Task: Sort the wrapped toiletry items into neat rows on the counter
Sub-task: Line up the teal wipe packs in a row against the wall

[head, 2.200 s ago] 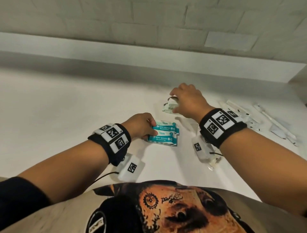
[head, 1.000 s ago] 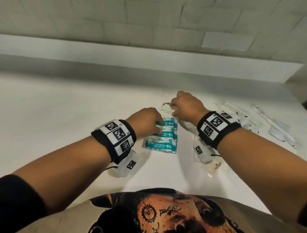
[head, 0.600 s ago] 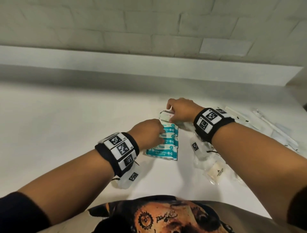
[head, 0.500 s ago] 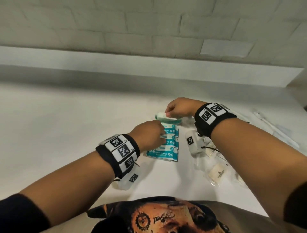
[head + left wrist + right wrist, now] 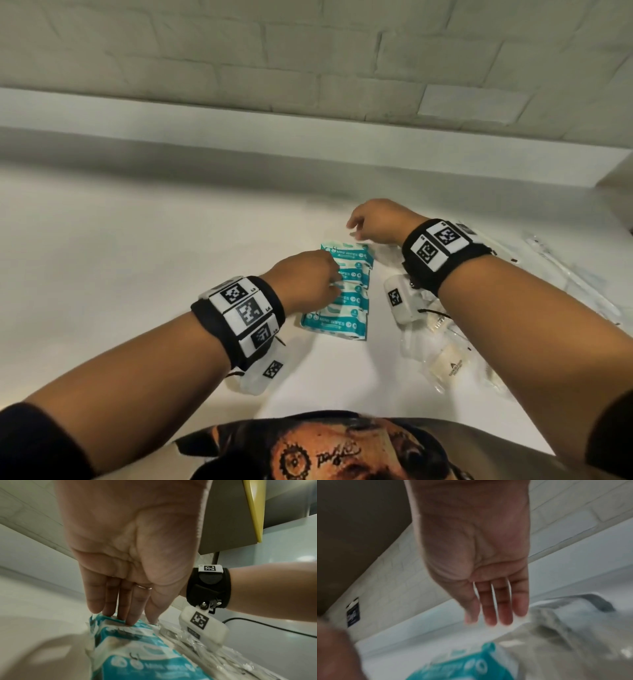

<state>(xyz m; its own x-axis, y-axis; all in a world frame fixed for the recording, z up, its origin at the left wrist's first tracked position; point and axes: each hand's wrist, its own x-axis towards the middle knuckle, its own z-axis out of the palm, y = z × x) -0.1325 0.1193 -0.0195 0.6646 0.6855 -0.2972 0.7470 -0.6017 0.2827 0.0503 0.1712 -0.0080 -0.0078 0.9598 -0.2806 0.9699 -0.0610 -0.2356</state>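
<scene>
Several teal mini wipes packs lie in an overlapping row on the white counter. My left hand rests on the left side of the row, its straight fingertips pressing down on a pack. My right hand hovers just past the far end of the row with straight fingers and holds nothing. The farthest pack lies flat below it.
Clear-wrapped soap bars lie under my right forearm. Long thin wrapped items are scattered at the far right. A low white ledge and a tiled wall run along the back of the counter.
My right hand carried another wipes pack to the far end of the row, laid it down and let go. The left hand stayed pressed on the row.
</scene>
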